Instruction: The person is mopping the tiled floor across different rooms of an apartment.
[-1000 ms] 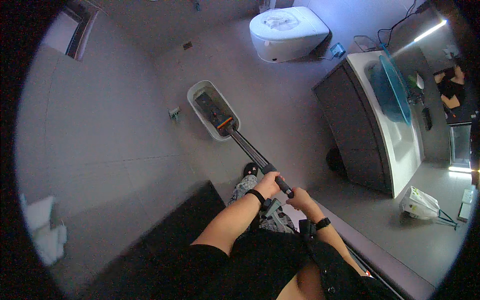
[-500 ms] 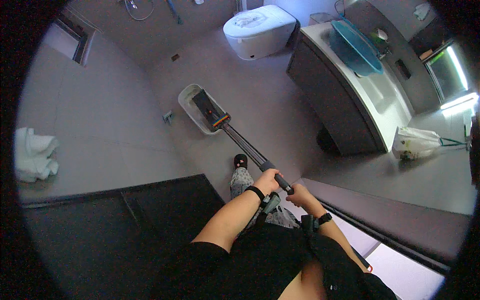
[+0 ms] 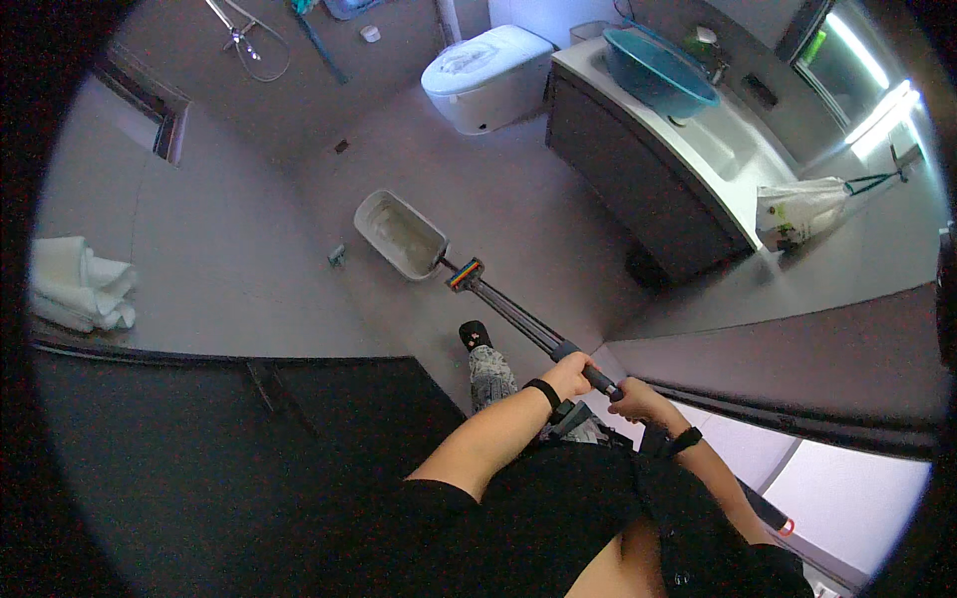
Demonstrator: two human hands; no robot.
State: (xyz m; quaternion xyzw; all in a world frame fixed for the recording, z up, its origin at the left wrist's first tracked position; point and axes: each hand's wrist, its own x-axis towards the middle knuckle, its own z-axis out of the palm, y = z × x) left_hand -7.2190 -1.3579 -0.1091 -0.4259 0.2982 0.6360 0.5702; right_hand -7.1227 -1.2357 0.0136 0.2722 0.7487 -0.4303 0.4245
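Note:
A grey-handled flat mop [image 3: 518, 317] slants across the middle, its striped collar [image 3: 465, 274] just outside a white oblong basin [image 3: 439, 234]. Only a thin dark piece of the mop's lower end shows at the basin's near right rim; its flat pad is not plainly visible. My left hand [image 3: 571, 377] is wrapped round the grey grip. At the very top of the handle, my right hand [image 3: 641, 401] is closed on the end. Murky, brownish water seems to lie in the basin, which stands on the floor.
A white toilet [image 3: 488, 75] stands at the far side. To the right runs a vanity counter [image 3: 743, 184] with a blue tub [image 3: 658, 75] on it; a white bag [image 3: 802, 207] hangs nearby. A dark door panel [image 3: 199, 429] fills the lower left. My foot [image 3: 474, 335] is near the basin.
The mop's dark flat pad, lying in the basin before, has come out of it toward the near right. Both hands have moved slightly right and nearer with the handle. The view has shifted too.

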